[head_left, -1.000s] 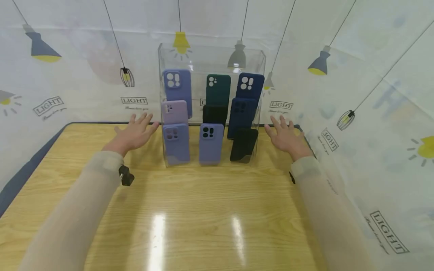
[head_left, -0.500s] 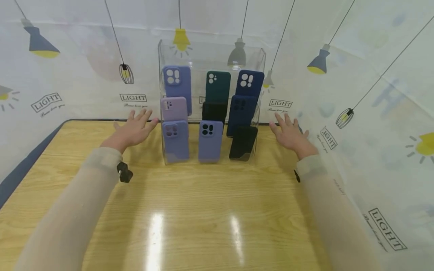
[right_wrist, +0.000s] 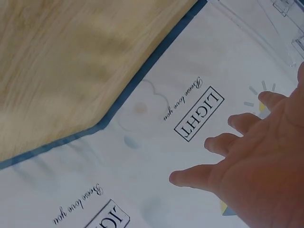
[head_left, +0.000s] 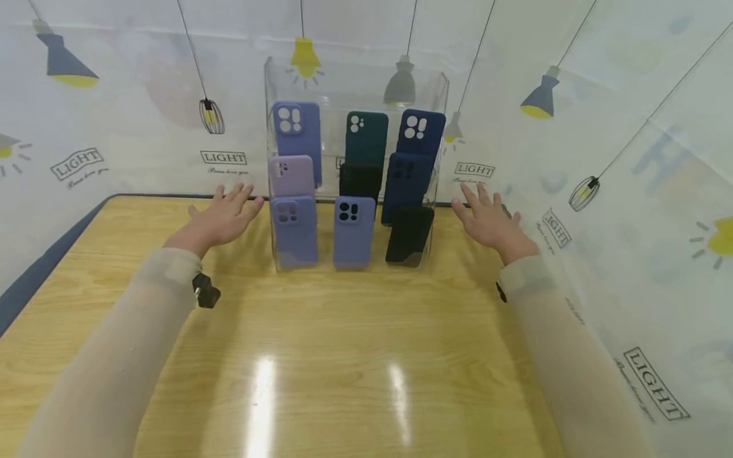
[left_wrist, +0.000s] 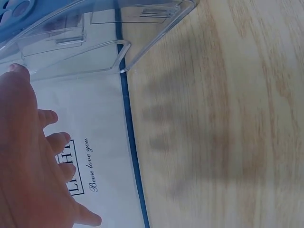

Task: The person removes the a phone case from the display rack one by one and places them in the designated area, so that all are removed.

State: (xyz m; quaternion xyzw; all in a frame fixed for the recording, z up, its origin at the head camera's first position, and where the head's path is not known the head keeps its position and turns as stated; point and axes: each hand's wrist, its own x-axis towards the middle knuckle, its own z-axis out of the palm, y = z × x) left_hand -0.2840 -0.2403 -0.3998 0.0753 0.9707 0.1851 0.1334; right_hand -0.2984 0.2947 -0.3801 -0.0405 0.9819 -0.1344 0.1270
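A clear tiered display stand point(head_left: 355, 83) stands at the back of the table, holding several phone cases. On its left are a periwinkle case point(head_left: 306, 137), a pink-lilac case point(head_left: 298, 178) and another periwinkle case point(head_left: 298, 238). Its middle column has a dark green case point(head_left: 366, 140), a black case point(head_left: 361, 181) and a lilac case point(head_left: 355, 238). Navy cases point(head_left: 409, 184) and a black case point(head_left: 409, 235) fill the right. My left hand point(head_left: 220, 219), fingers spread, hovers left of the stand. To the right, my right hand point(head_left: 489, 219) is likewise spread. Both hold nothing.
The wood-grain table point(head_left: 332, 343) has a dark blue edge point(left_wrist: 130, 128). A white printed wall covering point(head_left: 154, 146) with lamp pictures rises directly behind the table and along its right side. Black straps with small devices point(head_left: 206, 291) sit at the wrists.
The head view has tilted slightly down, so the stand and table appear higher. My right hand has shifted a little to the right, away from the stand. The phone cases stay in place.
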